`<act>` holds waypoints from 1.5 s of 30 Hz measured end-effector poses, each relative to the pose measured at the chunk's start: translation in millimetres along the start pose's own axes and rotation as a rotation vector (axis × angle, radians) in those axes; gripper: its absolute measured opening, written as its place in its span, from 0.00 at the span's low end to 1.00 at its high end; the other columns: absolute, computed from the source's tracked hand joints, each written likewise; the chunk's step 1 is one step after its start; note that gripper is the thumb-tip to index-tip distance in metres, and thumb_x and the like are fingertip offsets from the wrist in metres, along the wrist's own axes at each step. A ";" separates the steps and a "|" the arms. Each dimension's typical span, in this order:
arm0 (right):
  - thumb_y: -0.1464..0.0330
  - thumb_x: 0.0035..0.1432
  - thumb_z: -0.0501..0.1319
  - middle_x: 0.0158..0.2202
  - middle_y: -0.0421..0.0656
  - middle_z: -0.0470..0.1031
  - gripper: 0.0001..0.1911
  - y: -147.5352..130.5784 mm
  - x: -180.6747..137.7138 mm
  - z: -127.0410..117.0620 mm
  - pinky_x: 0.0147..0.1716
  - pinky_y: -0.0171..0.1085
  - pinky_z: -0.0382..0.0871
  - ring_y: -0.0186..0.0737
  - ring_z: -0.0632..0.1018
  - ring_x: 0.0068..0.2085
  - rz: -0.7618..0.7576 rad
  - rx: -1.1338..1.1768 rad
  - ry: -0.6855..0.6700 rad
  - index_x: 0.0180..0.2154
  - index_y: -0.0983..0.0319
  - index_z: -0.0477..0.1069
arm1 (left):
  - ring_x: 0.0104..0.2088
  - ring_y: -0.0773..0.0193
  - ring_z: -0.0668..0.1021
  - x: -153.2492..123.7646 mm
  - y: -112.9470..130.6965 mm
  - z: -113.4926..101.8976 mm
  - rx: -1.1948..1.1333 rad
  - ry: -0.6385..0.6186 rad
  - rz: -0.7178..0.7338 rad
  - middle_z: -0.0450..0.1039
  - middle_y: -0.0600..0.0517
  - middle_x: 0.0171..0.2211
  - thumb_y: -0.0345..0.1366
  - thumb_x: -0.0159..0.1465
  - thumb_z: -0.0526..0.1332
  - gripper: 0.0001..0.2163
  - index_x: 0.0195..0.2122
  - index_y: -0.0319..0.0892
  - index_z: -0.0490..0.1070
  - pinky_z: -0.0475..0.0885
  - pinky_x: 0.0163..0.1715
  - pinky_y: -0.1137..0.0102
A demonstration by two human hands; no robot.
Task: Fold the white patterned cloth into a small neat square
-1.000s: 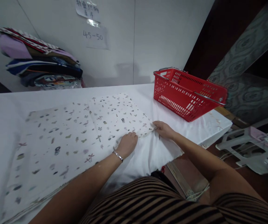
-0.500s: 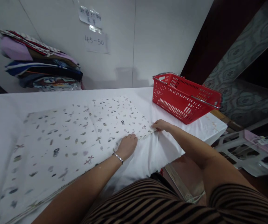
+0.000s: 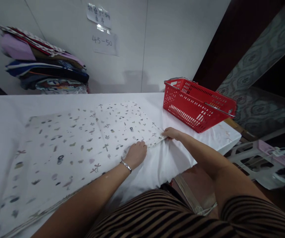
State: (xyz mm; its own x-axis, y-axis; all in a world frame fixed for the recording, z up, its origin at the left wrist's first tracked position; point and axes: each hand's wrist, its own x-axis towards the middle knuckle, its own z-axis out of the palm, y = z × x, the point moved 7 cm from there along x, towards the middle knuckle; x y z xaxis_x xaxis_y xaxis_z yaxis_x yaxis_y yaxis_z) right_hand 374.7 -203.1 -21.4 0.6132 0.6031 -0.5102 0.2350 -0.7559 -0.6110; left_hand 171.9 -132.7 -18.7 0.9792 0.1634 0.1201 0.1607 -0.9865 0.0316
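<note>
A white printed cloth (image 3: pixel 75 145), with small palm trees, birds and leaf shapes, lies flat on the white-covered table. Layered edges along its near side show that it is folded. My right hand (image 3: pixel 171 133) pinches the cloth's near right corner between thumb and fingers. A short way to the left, my left hand (image 3: pixel 136 154), with a silver bracelet at the wrist, is closed on the near edge, its fingers curled over the fabric. The left thumb is hidden beneath that hand.
A red shopping basket (image 3: pixel 187 112) with metal handles stands at the table's right end. Folded fabrics (image 3: pixel 48 62) are stacked at the back left against the wall. A white plastic stool (image 3: pixel 253 158) stands on the floor to the right.
Both hands keep their places on the cloth's edge, and the cloth lies nearly as before. The view has shifted very slightly.
</note>
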 end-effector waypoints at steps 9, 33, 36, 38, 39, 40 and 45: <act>0.71 0.56 0.58 0.10 0.34 0.59 0.14 -1.5 1.1 0.4 0.13 0.28 0.50 0.26 0.60 0.13 0.024 -0.017 -0.063 0.19 0.63 0.60 | 0.43 0.54 0.70 1.0 4.3 -8.2 -0.006 -0.096 -0.028 0.67 0.42 0.43 0.21 0.58 0.50 0.13 0.41 0.36 0.68 0.66 0.36 0.63; 0.67 0.59 0.54 0.55 0.53 0.67 0.23 -51.3 -23.0 23.3 0.54 0.43 0.60 0.46 0.67 0.57 -0.620 -0.767 0.298 0.55 0.65 0.63 | 0.42 0.55 0.69 -4.7 23.5 -2.1 -0.057 -0.117 0.091 0.67 0.42 0.41 0.22 0.61 0.49 0.11 0.42 0.34 0.66 0.68 0.36 0.63; 0.61 0.63 0.50 0.63 0.48 0.56 0.27 -80.2 -26.9 65.7 0.61 0.44 0.50 0.44 0.55 0.64 -0.972 -0.728 0.112 0.62 0.61 0.56 | 0.42 0.56 0.69 -6.9 21.3 -3.1 -0.093 -0.092 0.096 0.68 0.43 0.41 0.23 0.62 0.47 0.12 0.43 0.35 0.66 0.67 0.36 0.63; 0.57 0.63 0.48 0.66 0.46 0.49 0.29 -86.2 -14.5 81.0 0.63 0.48 0.44 0.46 0.49 0.66 -0.993 -0.736 0.016 0.63 0.58 0.53 | 0.41 0.55 0.69 -8.8 19.3 -3.0 -0.122 -0.071 0.108 0.68 0.44 0.41 0.23 0.61 0.47 0.12 0.43 0.36 0.65 0.67 0.36 0.63; 0.55 0.63 0.48 0.67 0.45 0.47 0.30 -86.2 -5.3 83.8 0.63 0.50 0.42 0.47 0.48 0.66 -0.957 -0.744 -0.007 0.63 0.57 0.52 | 0.41 0.55 0.69 -9.8 18.2 -2.3 -0.138 -0.064 0.117 0.68 0.44 0.41 0.24 0.61 0.48 0.12 0.44 0.37 0.65 0.67 0.36 0.62; 0.53 0.63 0.47 0.67 0.45 0.45 0.31 -85.0 3.9 84.1 0.63 0.52 0.41 0.48 0.46 0.67 -0.912 -0.748 -0.018 0.64 0.57 0.51 | 0.41 0.55 0.69 -11.0 17.2 -1.1 -0.157 -0.063 0.126 0.68 0.44 0.41 0.24 0.60 0.48 0.13 0.44 0.38 0.64 0.67 0.36 0.62; 0.48 0.62 0.43 0.67 0.46 0.41 0.35 -86.3 24.1 80.7 0.63 0.52 0.40 0.48 0.44 0.67 -0.837 -0.765 -0.020 0.64 0.58 0.49 | 0.42 0.53 0.69 -15.4 11.3 8.4 -0.276 -0.051 0.101 0.68 0.44 0.41 0.26 0.60 0.51 0.14 0.46 0.41 0.63 0.66 0.38 0.60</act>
State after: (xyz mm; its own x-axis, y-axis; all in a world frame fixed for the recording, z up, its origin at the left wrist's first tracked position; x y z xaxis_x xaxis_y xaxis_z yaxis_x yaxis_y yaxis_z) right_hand 308.3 -102.9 -29.8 0.0362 0.9910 -0.1288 0.9691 -0.0663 -0.2376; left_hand 159.7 -146.4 -28.5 0.9946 0.0570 0.0869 0.0294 -0.9562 0.2911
